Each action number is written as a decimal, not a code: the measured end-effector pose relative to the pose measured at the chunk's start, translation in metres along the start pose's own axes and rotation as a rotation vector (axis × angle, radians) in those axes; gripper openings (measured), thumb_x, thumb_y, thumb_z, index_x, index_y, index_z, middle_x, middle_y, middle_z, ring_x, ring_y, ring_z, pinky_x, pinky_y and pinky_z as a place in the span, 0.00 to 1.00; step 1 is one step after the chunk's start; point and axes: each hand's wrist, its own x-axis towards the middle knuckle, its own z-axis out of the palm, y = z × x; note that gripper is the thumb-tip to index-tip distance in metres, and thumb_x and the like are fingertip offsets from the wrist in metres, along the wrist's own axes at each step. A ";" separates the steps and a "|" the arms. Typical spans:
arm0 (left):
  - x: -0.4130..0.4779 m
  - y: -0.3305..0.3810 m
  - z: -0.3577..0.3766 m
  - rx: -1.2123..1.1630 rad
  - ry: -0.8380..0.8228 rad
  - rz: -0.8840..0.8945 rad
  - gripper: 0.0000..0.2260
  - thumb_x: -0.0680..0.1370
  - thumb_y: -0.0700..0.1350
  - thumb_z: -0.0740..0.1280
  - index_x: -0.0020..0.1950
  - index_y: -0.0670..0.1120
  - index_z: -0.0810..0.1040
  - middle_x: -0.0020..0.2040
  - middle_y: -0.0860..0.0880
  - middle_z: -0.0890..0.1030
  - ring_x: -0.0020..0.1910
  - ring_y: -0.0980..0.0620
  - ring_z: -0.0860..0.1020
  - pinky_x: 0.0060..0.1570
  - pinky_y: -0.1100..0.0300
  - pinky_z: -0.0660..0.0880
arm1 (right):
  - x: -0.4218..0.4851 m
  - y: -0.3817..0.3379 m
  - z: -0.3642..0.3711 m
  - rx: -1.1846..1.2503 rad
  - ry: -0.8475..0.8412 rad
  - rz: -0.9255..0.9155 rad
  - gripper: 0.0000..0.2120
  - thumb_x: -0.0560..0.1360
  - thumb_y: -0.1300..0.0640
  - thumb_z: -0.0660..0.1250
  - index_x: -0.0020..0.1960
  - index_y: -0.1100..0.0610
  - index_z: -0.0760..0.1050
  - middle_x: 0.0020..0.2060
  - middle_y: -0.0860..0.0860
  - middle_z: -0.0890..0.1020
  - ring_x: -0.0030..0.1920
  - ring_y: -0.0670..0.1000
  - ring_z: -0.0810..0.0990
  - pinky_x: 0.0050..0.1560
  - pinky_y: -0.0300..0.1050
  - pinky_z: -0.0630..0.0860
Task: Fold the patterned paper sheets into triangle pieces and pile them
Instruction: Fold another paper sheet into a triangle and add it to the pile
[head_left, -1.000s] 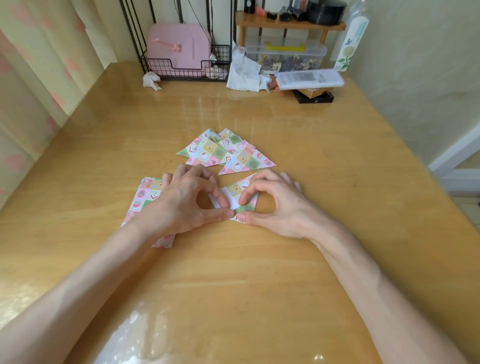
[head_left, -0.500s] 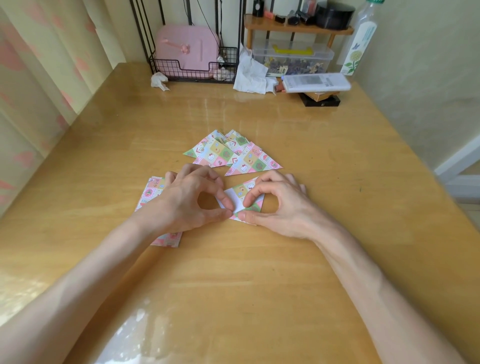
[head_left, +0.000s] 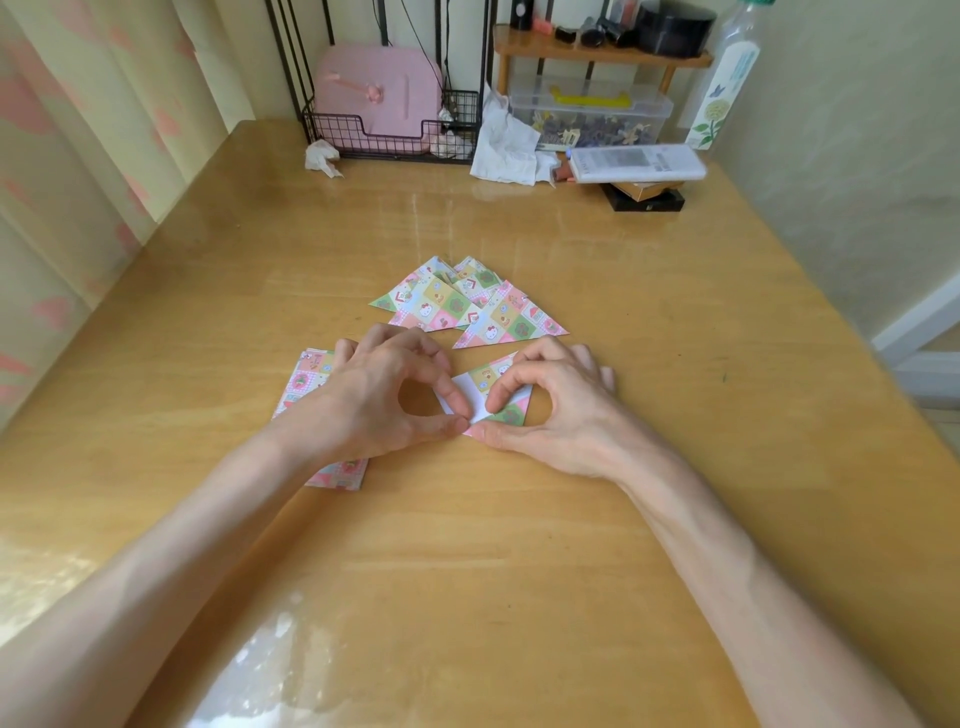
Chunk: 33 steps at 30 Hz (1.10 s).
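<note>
A small patterned paper sheet (head_left: 511, 413), partly folded with its white underside showing, lies on the table between my hands. My left hand (head_left: 379, 395) pinches its left corner between thumb and forefinger. My right hand (head_left: 556, 410) pinches its right part, forefinger curled onto the fold and thumb at the near corner. Just behind, several folded patterned triangles (head_left: 467, 306) lie overlapped in a loose pile. A stack of unfolded patterned sheets (head_left: 306, 379) lies under my left wrist, mostly hidden.
The wooden table (head_left: 519, 571) ends at a curtain on the left and a wall on the right. At the back stand a wire basket (head_left: 395, 135) with a pink case, crumpled tissues (head_left: 509, 145), a clear box (head_left: 587, 114), a bottle (head_left: 727, 83) and a white packet (head_left: 634, 163).
Both hands stay on the sheet, with only slight finger shifts along the fold. The view has moved a little; the pile and the stack lie as before.
</note>
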 end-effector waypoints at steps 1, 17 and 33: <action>0.000 0.000 0.000 -0.002 -0.001 0.002 0.04 0.72 0.57 0.77 0.42 0.65 0.83 0.56 0.62 0.74 0.63 0.59 0.65 0.58 0.56 0.58 | 0.000 0.000 0.000 0.000 -0.002 0.001 0.15 0.67 0.35 0.77 0.47 0.43 0.82 0.55 0.37 0.71 0.63 0.42 0.64 0.63 0.44 0.58; -0.003 -0.010 0.000 0.002 -0.011 0.060 0.04 0.77 0.55 0.73 0.48 0.66 0.84 0.57 0.64 0.74 0.66 0.58 0.65 0.60 0.52 0.60 | 0.002 -0.005 0.010 -0.005 0.054 0.062 0.18 0.64 0.30 0.77 0.41 0.42 0.79 0.53 0.37 0.71 0.64 0.42 0.63 0.65 0.46 0.58; -0.001 -0.017 0.003 0.033 0.054 0.107 0.05 0.79 0.55 0.71 0.49 0.68 0.83 0.56 0.64 0.77 0.63 0.59 0.67 0.52 0.55 0.58 | 0.007 -0.008 0.016 -0.016 0.078 0.108 0.19 0.62 0.29 0.76 0.40 0.43 0.79 0.52 0.37 0.70 0.62 0.43 0.62 0.60 0.45 0.57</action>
